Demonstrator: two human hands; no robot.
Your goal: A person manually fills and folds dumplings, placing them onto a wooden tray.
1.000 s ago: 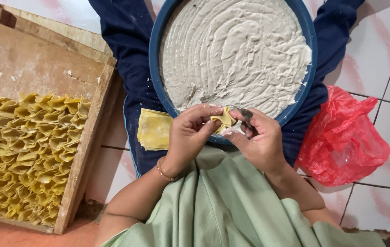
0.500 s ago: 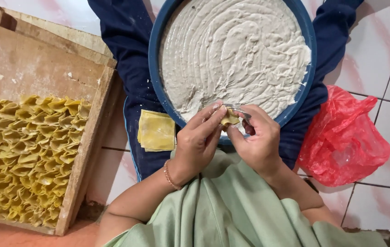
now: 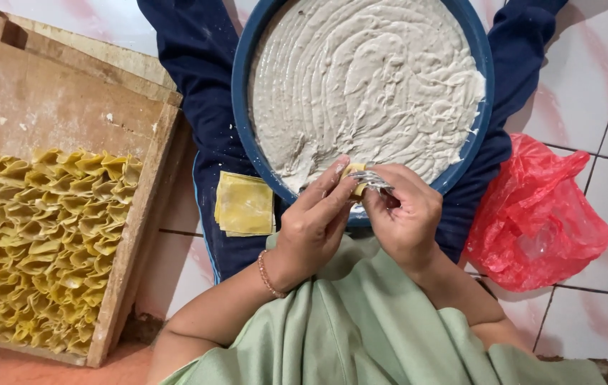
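My left hand (image 3: 316, 221) and my right hand (image 3: 404, 214) meet at the near rim of a blue basin (image 3: 241, 107) full of pale grey paste. Between their fingertips sits a small yellow dough wrapper (image 3: 354, 177), pinched and folded. My right hand also grips a metal spoon (image 3: 371, 178), its bowl lying against the wrapper. A short stack of flat yellow wrappers (image 3: 244, 204) rests on my dark blue trouser leg, just left of my left hand.
A wooden tray (image 3: 47, 100) at the left holds several rows of folded yellow dumplings (image 3: 33, 235). A crumpled red plastic bag (image 3: 539, 214) lies on the white tiled floor at the right. My green garment covers the bottom of the view.
The wrapper, open a second ago, is now folded tight between my fingertips. Both hands have crept slightly up toward the basin rim.
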